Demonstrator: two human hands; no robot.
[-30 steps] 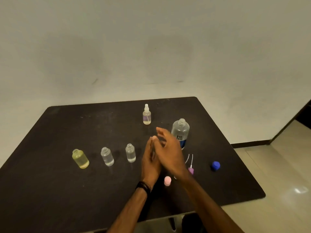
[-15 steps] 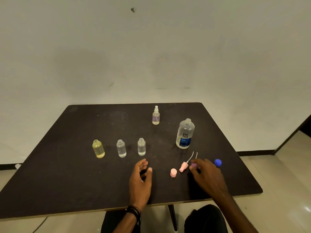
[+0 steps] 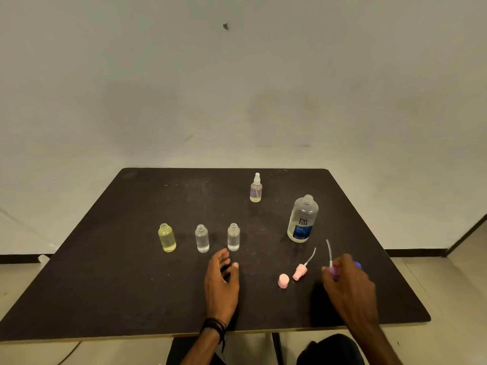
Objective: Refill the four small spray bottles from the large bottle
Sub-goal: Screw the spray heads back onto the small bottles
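Hands first: left hand (image 3: pixel 222 280) relaxed and empty on counter (image 3: pixel 105 272), right hand (image 3: pixel 346 283) pinching purple spray head (image 3: pixel 332 270) at 4 o'clock; large bottle (image 3: pixel 302 219) uncapped at 2 o'clock, three small bottles (image 3: pixel 202 238) filled, uncapped, fourth bottle (image 3: pixel 256 189) capped at 12 o'clock.

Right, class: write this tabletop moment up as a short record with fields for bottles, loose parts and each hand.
open small bottles: yellowish bottle, two clear bottles, in a row
capped small bottle: sprayer bottle, farther back
large bottle: upright, cap off
loose parts: pink cap, pink spray head
left hand: relaxed, holds nothing
right hand: pinches purple spray head
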